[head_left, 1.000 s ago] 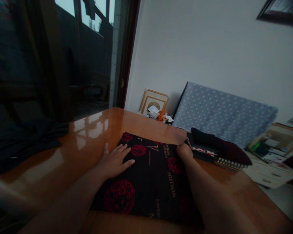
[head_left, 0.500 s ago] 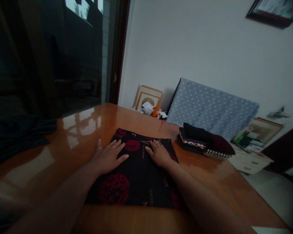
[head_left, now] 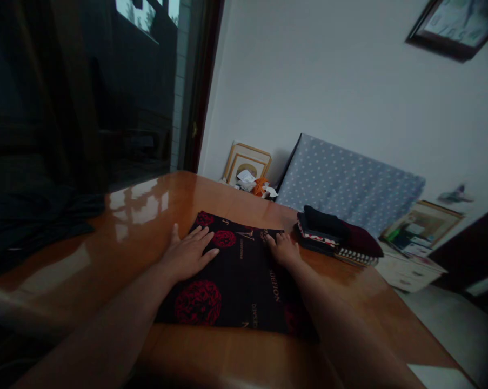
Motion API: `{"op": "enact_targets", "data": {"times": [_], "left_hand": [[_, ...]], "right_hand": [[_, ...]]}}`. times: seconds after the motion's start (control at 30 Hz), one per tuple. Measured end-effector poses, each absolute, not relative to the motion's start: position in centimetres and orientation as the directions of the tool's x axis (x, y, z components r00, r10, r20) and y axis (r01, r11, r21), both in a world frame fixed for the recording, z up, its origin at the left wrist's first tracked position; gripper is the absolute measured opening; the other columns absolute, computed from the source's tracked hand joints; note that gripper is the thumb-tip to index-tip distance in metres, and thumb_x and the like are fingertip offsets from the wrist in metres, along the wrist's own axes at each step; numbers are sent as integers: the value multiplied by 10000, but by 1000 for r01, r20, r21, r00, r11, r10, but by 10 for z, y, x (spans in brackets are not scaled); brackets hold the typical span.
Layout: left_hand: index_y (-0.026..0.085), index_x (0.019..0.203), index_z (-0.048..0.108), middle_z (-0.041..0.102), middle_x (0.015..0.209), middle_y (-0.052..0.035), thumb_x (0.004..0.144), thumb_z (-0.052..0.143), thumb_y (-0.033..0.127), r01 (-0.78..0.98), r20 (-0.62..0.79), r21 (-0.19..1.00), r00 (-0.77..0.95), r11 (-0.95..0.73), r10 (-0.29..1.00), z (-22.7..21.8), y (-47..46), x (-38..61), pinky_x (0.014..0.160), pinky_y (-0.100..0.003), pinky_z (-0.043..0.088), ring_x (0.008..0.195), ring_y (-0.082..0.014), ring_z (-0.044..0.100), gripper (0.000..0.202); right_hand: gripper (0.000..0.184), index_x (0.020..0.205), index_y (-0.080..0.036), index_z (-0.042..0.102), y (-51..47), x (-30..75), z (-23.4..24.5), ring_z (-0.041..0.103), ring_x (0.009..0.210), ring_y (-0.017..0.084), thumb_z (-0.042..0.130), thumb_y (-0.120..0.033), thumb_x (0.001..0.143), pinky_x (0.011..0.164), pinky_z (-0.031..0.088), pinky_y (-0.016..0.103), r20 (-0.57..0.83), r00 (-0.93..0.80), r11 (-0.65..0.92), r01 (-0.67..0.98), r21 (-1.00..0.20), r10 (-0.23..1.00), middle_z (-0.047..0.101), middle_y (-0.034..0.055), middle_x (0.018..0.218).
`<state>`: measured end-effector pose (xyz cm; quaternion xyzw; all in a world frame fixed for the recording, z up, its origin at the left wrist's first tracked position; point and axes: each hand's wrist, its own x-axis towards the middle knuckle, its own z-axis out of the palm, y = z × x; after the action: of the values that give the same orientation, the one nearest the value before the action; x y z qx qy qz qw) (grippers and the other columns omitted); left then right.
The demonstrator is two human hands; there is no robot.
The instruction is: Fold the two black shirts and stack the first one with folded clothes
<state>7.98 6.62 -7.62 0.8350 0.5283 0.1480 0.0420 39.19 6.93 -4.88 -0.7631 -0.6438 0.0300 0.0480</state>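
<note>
A folded black cloth [head_left: 244,281] with red round patterns and pale lettering lies flat on the glossy wooden table [head_left: 146,216]. My left hand [head_left: 187,254] rests palm down on the cloth's far left part, fingers spread. My right hand [head_left: 283,249] lies flat on the cloth's far right corner, fingers stretched out. Just right of it sits a stack of folded clothes [head_left: 335,237], dark on top with patterned layers beneath.
Dark fabric [head_left: 28,221] lies heaped at the table's left end by a dark glass door. Beyond the table, a dotted grey mattress [head_left: 349,183] leans on the wall, with picture frames [head_left: 246,162] and clutter on the floor. A white drawer unit [head_left: 409,270] stands at right.
My right hand has slid rightward across the cloth to its far right corner. One second ago it was at that corner, closed. My left hand has stayed flat in place.
</note>
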Motion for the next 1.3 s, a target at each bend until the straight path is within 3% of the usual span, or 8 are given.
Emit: {"op": "enact_targets", "data": {"times": [0.23, 0.43, 0.67, 0.8, 0.87, 1.07, 1.2, 1.3], "left_hand": [[314, 1546, 314, 235, 1618, -60, 886, 251, 778, 816, 111, 234, 518, -529, 848, -77, 61, 83, 1084, -668, -227, 1493, -339, 210, 810], [302, 1565, 252, 172, 1632, -66, 850, 265, 817, 825, 76, 222, 516, -519, 853, -82, 64, 83, 1075, -676, -228, 1507, -350, 146, 881], [320, 1568, 240, 160, 1637, -60, 843, 271, 821, 833, 62, 217, 509, -509, 859, -85, 68, 83, 1080, -688, -205, 1509, -367, 107, 882], [311, 1569, 244, 167, 1637, -64, 846, 281, 816, 834, 62, 220, 506, -506, 861, -83, 66, 84, 1102, -668, -188, 1511, -362, 95, 882], [308, 1566, 256, 173, 1637, -65, 845, 285, 818, 837, 66, 217, 502, -503, 863, -82, 66, 85, 1099, -675, -183, 1510, -371, 94, 884], [324, 1565, 244, 171, 1641, -57, 854, 283, 805, 848, 53, 191, 494, -495, 868, -80, 63, 87, 1090, -694, -167, 1508, -377, 104, 859], [310, 1567, 237, 159, 1643, -59, 857, 277, 803, 846, 48, 182, 502, -501, 864, -79, 64, 87, 1084, -693, -180, 1509, -361, 121, 865], [296, 1571, 231, 149, 1643, -71, 857, 276, 804, 839, 46, 189, 512, -510, 858, -79, 64, 86, 1084, -687, -188, 1509, -352, 131, 878]], "right_hand": [[842, 1543, -137, 313, 28, 300, -57, 131, 1516, 264, 156, -713, 948, 1213, 87, 477, 133, -161, 186, 961, -204, 978, 259, 131, 1616], [867, 1564, -135, 253, 1, 326, -75, 114, 1520, 256, 152, -727, 939, 1216, 78, 468, 14, -64, 65, 978, -197, 998, 204, 117, 1632], [792, 1554, -164, 288, -16, 410, -77, 124, 1517, 268, 162, -680, 965, 1204, 28, 520, -5, 181, -181, 981, -69, 984, 244, 117, 1623], [749, 1525, -134, 346, -28, 427, -69, 149, 1511, 279, 161, -623, 989, 1197, 60, 536, 22, 340, -338, 939, -65, 940, 290, 143, 1603], [761, 1524, -128, 352, -37, 416, -63, 148, 1512, 274, 157, -630, 986, 1204, 77, 507, 69, 314, -307, 946, -103, 947, 288, 138, 1604], [819, 1552, -155, 301, -64, 344, -60, 87, 1524, 249, 166, -700, 956, 1220, 60, 441, 95, -38, 57, 977, -207, 995, 213, 97, 1633], [884, 1560, -128, 270, -76, 347, -66, 91, 1522, 270, 162, -739, 931, 1218, 55, 467, -16, -21, 17, 978, -206, 1000, 191, 122, 1633], [880, 1568, -134, 245, -89, 376, -73, 75, 1524, 264, 171, -736, 931, 1218, 15, 469, -16, 59, -60, 987, -150, 998, 178, 117, 1637]]}}
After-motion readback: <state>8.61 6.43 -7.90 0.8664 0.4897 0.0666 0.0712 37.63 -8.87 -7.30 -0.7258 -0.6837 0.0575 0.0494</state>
